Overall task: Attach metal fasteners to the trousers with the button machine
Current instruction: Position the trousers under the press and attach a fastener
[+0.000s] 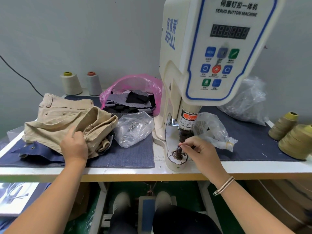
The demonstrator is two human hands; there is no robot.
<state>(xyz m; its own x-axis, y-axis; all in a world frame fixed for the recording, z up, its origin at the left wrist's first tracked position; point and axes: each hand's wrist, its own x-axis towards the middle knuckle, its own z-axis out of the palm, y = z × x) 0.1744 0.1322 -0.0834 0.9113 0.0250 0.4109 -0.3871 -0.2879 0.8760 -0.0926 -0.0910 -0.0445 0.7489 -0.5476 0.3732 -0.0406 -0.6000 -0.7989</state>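
Right grip (pixel 199 149) pinches a fastener (pixel 180 146) under the "SERVO BUTTON MACHINE" (pixel 219 48); left grip (pixel 74 147) clutches trousers (pixel 67 119).

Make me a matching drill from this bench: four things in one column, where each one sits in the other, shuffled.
Things:
1. beige trousers
2. pink bag of fabric scraps
3. two olive thread cones
4. clear bag of metal fasteners

Places:
A. far right of the table
B. under the left hand
C. at the back, left of the button machine
D. between the trousers and the machine base

Pairs: 1-B, 2-C, 3-A, 4-D
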